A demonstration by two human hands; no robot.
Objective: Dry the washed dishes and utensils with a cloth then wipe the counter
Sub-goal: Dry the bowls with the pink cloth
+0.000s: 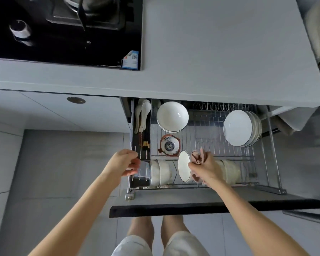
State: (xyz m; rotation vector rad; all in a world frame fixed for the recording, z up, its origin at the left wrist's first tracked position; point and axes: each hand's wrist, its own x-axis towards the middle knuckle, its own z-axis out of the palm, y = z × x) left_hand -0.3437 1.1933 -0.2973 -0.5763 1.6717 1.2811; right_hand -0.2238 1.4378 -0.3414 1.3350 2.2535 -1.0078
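Left hand [127, 162] curls around a clear glass [143, 170], which sits just past its fingertips, over the near end of the utensil tray [145, 143]. Right hand [205, 169] is fisted on the pink cloth [198, 157], which is bunched above the knuckles, just beside an upright white bowl [184, 167] in the drawer rack [220, 130].

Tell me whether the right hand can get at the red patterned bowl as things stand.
Probably yes: the red patterned bowl sits uncovered in the open drawer just beyond the right hand, though that hand grips a cloth.
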